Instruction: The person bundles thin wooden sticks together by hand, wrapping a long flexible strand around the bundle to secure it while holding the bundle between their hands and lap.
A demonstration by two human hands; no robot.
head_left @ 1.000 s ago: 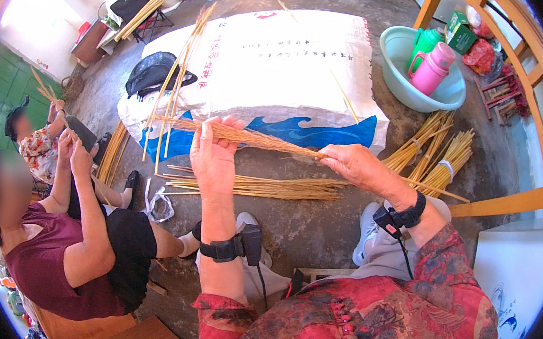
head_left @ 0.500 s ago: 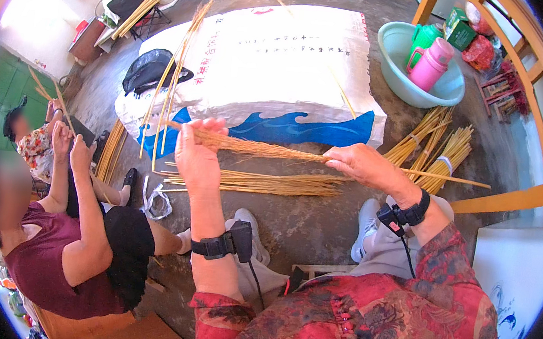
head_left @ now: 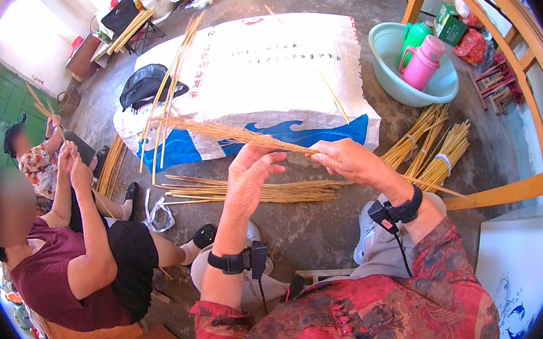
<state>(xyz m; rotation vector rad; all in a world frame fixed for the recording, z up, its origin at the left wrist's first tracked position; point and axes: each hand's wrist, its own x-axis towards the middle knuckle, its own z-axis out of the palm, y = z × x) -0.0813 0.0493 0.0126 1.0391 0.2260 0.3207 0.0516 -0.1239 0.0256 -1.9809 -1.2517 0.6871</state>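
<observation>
A long broomcorn stalk (head_left: 223, 132) lies across in front of me, its bushy tan head pointing left. My right hand (head_left: 353, 162) pinches it just below the head, and the thin bare stem runs out past the wrist to the right. Under the brush part is my left hand (head_left: 253, 174), fingers loosely curled and apart; whether they touch the bristles is hard to tell. Below, a pile of similar stalks (head_left: 269, 192) rests on the floor, partly hidden by my left hand. Both wrists carry black straps.
A white sheet (head_left: 280, 67) with a blue wave edge holds a black bag (head_left: 146, 86) and some stalks. Tied bundles (head_left: 444, 155) lie at right, near a pale green basin (head_left: 383, 76) with flasks. Two people sit at left, the nearer one in a maroon top (head_left: 68, 274).
My left hand has slid rightward along the stalk toward my right hand, and its fingers have loosened. The stalk's head now sticks out left beyond it.
</observation>
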